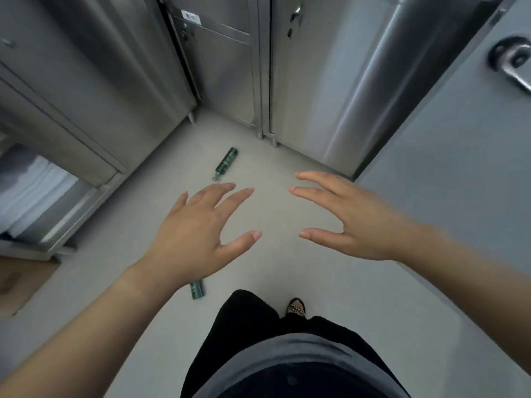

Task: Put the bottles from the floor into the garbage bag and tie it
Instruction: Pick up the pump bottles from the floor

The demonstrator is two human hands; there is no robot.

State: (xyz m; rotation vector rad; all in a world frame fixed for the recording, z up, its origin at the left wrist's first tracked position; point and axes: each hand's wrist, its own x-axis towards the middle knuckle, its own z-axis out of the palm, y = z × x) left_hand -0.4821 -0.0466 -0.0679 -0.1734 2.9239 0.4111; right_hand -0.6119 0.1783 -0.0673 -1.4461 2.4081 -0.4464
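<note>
Bottles on the floor (258, 268): one green bottle (226, 163) lies ahead near the steel cabinets (224, 81), another (197, 290) under the left wrist. Left hand (198, 228) and right hand (353, 216) hover, fingers spread, empty.

Floor (258, 173) open ahead — steel cabinets (230, 67) and door (459, 168) hem it in.
</note>
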